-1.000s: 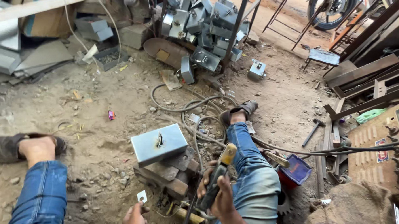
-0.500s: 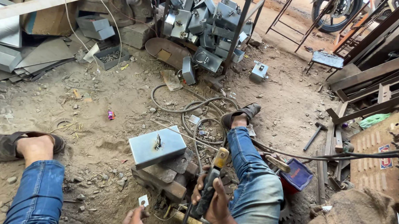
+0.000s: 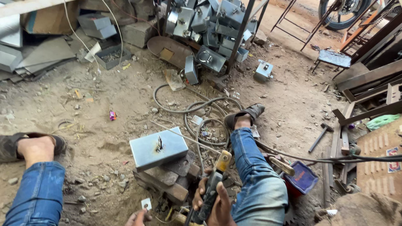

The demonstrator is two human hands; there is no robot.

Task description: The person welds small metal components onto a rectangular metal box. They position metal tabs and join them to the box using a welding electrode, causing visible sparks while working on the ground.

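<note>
A heap of grey metal boxes (image 3: 207, 23) is piled at the far edge of the dirt floor (image 3: 98, 98). Coiled cables (image 3: 196, 113) are spread between that heap and the outstretched legs in blue jeans. A flat metal box (image 3: 158, 148) is propped on bricks (image 3: 163, 181) between the legs. A welding electrode holder (image 3: 214, 184) with a yellow tip is gripped by the right hand (image 3: 217, 206), fingers wrapped closed around its dark handle, just right of the box. A small white square plate (image 3: 146, 203) is pinched by the left hand (image 3: 136, 223) at the fingertips.
</note>
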